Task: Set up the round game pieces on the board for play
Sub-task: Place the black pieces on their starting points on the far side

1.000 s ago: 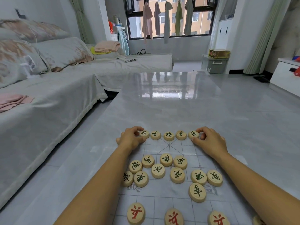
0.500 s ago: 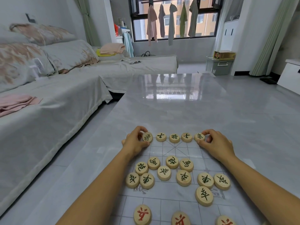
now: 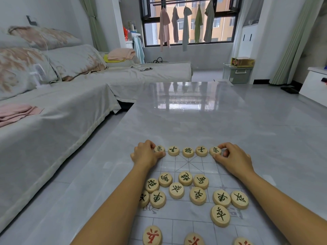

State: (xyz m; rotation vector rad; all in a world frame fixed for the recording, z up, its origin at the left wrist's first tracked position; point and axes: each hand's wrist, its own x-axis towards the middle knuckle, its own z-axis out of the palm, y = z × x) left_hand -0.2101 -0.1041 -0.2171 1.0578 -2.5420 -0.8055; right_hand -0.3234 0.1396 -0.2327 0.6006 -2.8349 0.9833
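Round pieces (image 3: 188,151): lined 5 abreast along the far edge of the board (image 3: 187,164), scattered loose mid-board. Judged light, rigid, smooth; best pinched at the rim. Outermost 2 pinched between curled fingers of left hand (image 3: 146,155) and right hand (image 3: 233,160). Beyond, open surface (image 3: 194,121) for moving.

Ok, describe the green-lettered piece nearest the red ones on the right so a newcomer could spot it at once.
On the grey table lies a pale gridded board with green-lettered discs clustered mid-board. At the cluster's right, two discs sit side by side. The target disc sits just below them, nearer the person than any other green one.
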